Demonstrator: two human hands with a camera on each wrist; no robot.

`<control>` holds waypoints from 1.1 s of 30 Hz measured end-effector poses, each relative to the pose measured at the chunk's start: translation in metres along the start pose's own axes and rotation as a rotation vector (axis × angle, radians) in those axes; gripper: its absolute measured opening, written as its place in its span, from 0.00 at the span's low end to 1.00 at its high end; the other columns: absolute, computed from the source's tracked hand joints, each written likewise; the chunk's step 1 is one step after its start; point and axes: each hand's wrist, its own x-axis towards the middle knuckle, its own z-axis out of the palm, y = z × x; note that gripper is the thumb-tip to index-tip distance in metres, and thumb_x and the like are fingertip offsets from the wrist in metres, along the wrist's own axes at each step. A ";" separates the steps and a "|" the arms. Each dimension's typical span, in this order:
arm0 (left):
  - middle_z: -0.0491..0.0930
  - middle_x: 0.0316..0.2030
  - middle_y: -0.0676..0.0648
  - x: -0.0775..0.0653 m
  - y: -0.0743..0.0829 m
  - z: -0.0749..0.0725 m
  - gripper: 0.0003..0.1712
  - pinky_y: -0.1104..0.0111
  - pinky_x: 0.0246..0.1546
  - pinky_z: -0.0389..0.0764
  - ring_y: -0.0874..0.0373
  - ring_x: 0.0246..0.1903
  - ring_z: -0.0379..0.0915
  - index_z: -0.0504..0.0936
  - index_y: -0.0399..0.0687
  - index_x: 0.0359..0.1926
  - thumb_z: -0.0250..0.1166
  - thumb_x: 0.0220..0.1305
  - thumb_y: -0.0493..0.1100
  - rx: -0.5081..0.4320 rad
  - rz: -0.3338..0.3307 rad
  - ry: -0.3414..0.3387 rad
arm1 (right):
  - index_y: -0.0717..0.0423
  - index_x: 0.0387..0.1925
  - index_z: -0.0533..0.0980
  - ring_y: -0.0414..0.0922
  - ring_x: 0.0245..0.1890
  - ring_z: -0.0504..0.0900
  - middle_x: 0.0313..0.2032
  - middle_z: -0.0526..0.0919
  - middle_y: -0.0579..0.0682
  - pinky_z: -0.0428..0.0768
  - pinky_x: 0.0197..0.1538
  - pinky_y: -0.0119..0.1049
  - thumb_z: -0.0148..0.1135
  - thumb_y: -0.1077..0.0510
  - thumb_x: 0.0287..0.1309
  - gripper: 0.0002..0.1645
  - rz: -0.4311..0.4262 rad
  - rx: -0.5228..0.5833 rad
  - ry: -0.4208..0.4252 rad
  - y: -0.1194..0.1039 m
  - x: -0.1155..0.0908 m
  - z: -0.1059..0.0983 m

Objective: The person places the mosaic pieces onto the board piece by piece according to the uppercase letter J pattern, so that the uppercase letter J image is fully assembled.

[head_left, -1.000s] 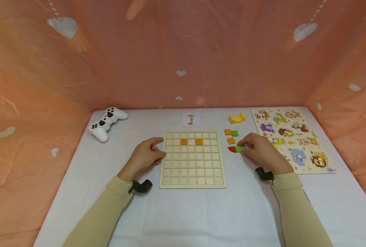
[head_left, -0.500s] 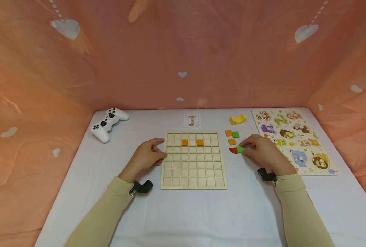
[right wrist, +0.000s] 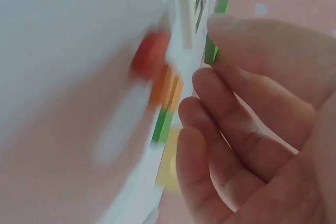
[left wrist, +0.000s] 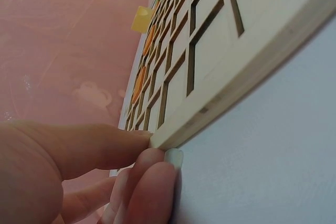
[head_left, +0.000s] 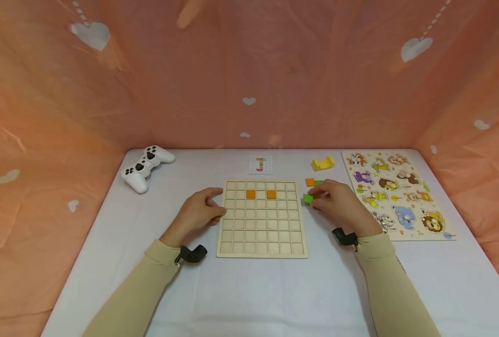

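The square wooden grid board (head_left: 262,252) lies flat, with an orange tile (head_left: 251,194) and a second orange tile (head_left: 271,194) in its upper part. My left hand (head_left: 196,210) pinches the board's left edge; the left wrist view shows the digits at that rim (left wrist: 205,108). Between thumb and index finger of my right hand (head_left: 340,206) is a green square tile (head_left: 307,199), just right of the board. Past those fingers, the right wrist view shows a blurred red piece (right wrist: 149,56), loose orange tiles (right wrist: 165,87) and another green tile (right wrist: 161,125).
A pattern card (head_left: 260,164) sits behind the board. Further right are a yellow arched block (head_left: 323,163) and an animal puzzle board (head_left: 418,182). A white game controller (head_left: 148,167) lies at the far left. Orange cloth (head_left: 249,70) hangs around the table.
My right hand has taken the green tile from beside the red piece and moved it left, toward the board. The left hand stays at the board's edge.
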 end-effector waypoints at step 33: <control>0.88 0.36 0.45 0.000 0.009 0.012 0.39 0.69 0.33 0.88 0.59 0.27 0.83 0.73 0.48 0.77 0.74 0.66 0.40 -0.008 -0.012 0.003 | 0.54 0.50 0.89 0.49 0.50 0.82 0.51 0.87 0.51 0.84 0.60 0.47 0.74 0.54 0.68 0.13 -0.226 -0.085 -0.120 -0.069 0.057 0.050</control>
